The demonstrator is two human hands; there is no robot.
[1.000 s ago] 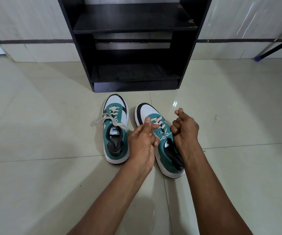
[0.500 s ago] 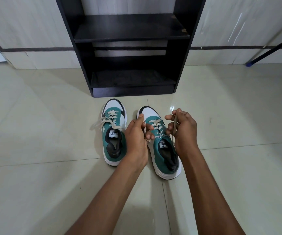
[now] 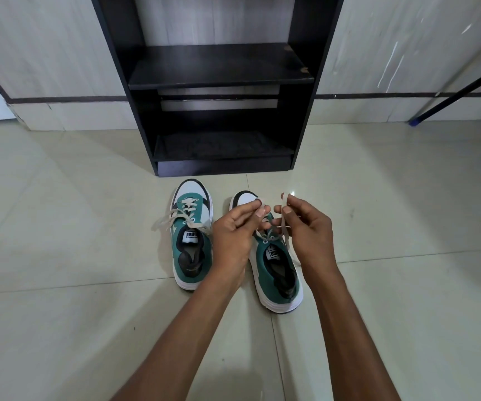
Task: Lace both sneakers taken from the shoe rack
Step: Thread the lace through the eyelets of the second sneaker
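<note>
Both hands have come up off the right green and white sneaker (image 3: pixel 277 273) and now hang just above its toe end. A moment ago they were down low and bunched against the shoe; now they are raised, with the fingers more spread. The left hand (image 3: pixel 235 231) pinches one end of the flat cream shoelace (image 3: pixel 283 218) between its thumb and fingers. The right hand (image 3: pixel 306 227) pinches the other end, and that piece runs down toward the top holes of the shoe. The two hands are close together but not touching. It looks like the lace ends have been pulled up snug, so the next step is likely to cross them and tie a knot. The left green and white sneaker (image 3: pixel 191 241) sits just beside it on the shiny pale tiled floor (image 3: pixel 74 227), with its lace ends lying loose, so it may need tying too. The black wooden shoe rack (image 3: pixel 219 68) stands at the far side, near both toes.
</note>
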